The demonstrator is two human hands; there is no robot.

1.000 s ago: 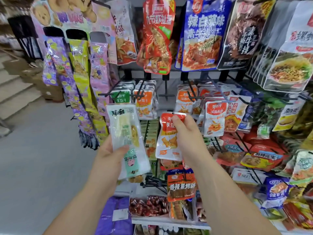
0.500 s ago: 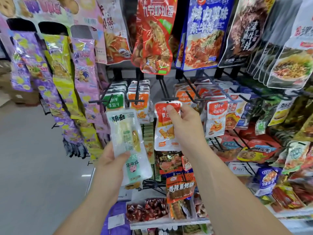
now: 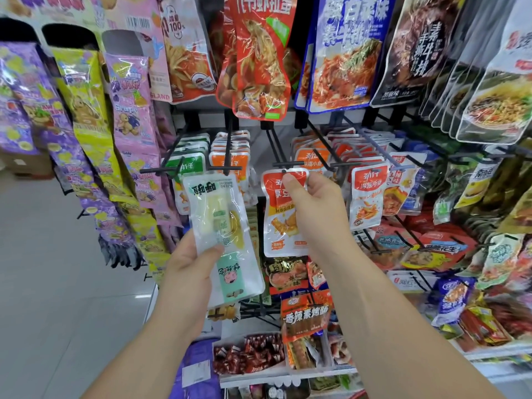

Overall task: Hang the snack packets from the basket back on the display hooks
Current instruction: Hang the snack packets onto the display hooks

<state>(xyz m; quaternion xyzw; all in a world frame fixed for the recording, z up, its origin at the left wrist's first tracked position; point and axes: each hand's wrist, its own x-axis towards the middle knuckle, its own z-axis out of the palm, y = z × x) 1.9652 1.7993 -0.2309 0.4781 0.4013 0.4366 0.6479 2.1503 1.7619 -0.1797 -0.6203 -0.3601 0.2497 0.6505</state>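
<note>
At the left edge of the frame, long strips of sweets (image 3: 86,125) in purple, yellow and pink are seen hanging beside the display rack, with grey floor (image 3: 43,283) below them.

From the bottom edge, left of centre, the left forearm is raised steeply. The left hand (image 3: 190,263) is held left of centre with its palm turned towards the rack. A white packet (image 3: 221,226) is grasped in it. The thumb (image 3: 214,250) is laid across the packet's front at mid-height, and the other fingers are hidden behind. The packet is held nearly upright, its top leaning slightly left, in front of the green packets (image 3: 187,168) already hung on the rack.

At the centre, a black hook (image 3: 283,165) projects from the rack. Just under its crossbar lies the top edge of an orange packet (image 3: 283,220). Whether the packet's hanging hole is on the hook cannot be told.

The packet is pinched at its top by the right hand (image 3: 319,208), with the thumb pressed on the front and the fingers curled behind. The right forearm is stretched up from the lower right corner towards the centre, and the wrist is bent slightly inward.

Further right, a fish-snack packet (image 3: 368,194) hangs on the neighbouring hook, with noodle bags (image 3: 495,105) at the upper right.
</note>
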